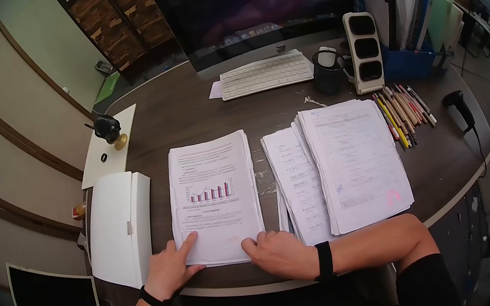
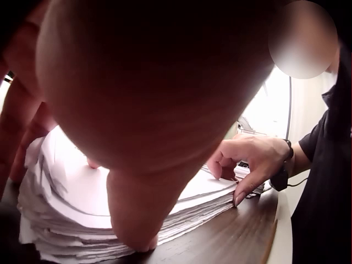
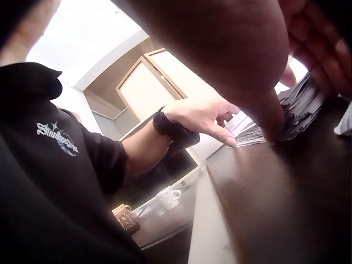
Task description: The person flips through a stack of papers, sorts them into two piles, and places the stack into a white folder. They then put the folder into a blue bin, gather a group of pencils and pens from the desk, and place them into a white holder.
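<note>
A thick stack of printed papers (image 1: 215, 201) lies before me, its top sheet showing a small bar chart. On its lower left corner rests my left hand (image 1: 170, 270), index finger stretched over the page and thumb along the near edge. At the lower right corner my right hand (image 1: 284, 254) has curled fingers on top, its thumb (image 2: 246, 190) against the side of the stack, pinching that corner. Many layered sheet edges show in the left wrist view. A second paper pile (image 1: 356, 165) lies to the right, over further sheets (image 1: 300, 189) with handwriting-like lines.
A white box-like object (image 1: 119, 230) stands left of the stack. Behind are a keyboard (image 1: 265, 75), a monitor (image 1: 263, 13) and a dark cup-shaped holder (image 1: 328, 75). Pens and pencils (image 1: 405, 108), a black scanner-like device (image 1: 459, 110) and a blue file holder (image 1: 410, 61) occupy the right.
</note>
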`<state>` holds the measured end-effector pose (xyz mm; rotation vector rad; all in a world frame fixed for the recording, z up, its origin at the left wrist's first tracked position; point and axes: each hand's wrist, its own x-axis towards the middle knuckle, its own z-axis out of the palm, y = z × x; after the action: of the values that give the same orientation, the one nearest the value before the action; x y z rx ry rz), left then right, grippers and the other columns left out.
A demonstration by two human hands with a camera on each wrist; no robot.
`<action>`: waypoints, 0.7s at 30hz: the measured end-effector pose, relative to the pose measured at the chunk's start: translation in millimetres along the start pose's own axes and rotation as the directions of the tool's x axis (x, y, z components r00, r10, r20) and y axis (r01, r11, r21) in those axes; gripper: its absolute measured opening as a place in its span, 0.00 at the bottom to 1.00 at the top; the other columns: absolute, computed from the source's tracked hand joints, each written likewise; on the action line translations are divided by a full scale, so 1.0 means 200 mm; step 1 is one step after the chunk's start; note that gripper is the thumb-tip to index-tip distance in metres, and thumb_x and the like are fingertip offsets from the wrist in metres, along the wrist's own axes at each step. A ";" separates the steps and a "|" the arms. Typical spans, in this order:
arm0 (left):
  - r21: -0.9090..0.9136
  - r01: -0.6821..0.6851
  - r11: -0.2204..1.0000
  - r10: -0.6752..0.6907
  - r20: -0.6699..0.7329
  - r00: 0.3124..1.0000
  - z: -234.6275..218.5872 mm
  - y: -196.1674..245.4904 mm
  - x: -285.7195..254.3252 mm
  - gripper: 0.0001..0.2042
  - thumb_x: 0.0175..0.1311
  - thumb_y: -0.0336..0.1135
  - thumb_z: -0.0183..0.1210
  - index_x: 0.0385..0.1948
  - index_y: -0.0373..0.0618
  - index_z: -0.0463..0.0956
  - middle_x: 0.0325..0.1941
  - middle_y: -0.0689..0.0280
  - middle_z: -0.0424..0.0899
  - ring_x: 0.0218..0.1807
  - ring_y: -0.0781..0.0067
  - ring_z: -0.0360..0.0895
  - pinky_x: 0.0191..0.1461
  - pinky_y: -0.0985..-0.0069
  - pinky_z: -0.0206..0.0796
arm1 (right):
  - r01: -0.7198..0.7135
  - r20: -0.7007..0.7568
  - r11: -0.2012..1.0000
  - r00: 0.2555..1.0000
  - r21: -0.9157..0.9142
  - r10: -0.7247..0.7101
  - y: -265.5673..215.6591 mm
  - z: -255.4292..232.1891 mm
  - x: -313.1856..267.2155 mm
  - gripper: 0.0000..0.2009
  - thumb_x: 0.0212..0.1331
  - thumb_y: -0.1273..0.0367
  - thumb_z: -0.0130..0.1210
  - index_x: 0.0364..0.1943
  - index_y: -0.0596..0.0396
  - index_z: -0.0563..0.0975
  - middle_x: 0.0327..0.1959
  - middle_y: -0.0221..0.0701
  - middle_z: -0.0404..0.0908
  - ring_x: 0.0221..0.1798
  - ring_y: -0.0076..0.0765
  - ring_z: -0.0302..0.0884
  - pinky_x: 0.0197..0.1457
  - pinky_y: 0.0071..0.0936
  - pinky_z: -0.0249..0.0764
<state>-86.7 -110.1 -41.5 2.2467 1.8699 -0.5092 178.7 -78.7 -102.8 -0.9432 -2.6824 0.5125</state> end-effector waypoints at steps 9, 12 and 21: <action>0.043 0.041 0.998 -0.032 -0.182 0.983 -0.13 0.04 -0.04 0.33 0.55 0.54 0.66 0.63 0.56 0.68 0.33 0.59 0.75 0.30 0.58 0.79 0.32 0.64 0.70 | -0.088 -0.158 0.980 0.981 0.176 0.116 0.22 -0.40 -0.16 0.11 0.61 0.63 0.58 0.36 0.56 0.71 0.26 0.40 0.78 0.29 0.48 0.79 0.31 0.39 0.76; -0.247 -0.151 0.957 0.040 -0.404 0.914 -0.20 0.11 0.02 0.24 0.57 0.42 0.67 0.55 0.48 0.75 0.30 0.63 0.79 0.31 0.64 0.79 0.33 0.71 0.71 | -0.362 -0.238 0.915 0.886 0.180 0.397 0.52 -0.56 -0.28 0.07 0.59 0.68 0.59 0.36 0.57 0.76 0.30 0.40 0.81 0.32 0.49 0.80 0.35 0.38 0.76; -0.661 -0.548 0.512 0.457 -0.331 0.826 -0.23 0.50 0.43 0.18 0.62 0.35 0.64 0.52 0.41 0.76 0.40 0.61 0.80 0.40 0.67 0.77 0.45 0.73 0.71 | -0.794 -0.395 0.594 0.508 0.128 0.765 1.06 -0.63 -0.61 0.19 0.50 0.66 0.67 0.43 0.65 0.77 0.41 0.47 0.81 0.44 0.52 0.79 0.49 0.40 0.74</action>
<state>31.7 -35.4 -39.2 2.0607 1.0151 0.4348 431.3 28.5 -89.3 -2.0446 -1.7588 0.3038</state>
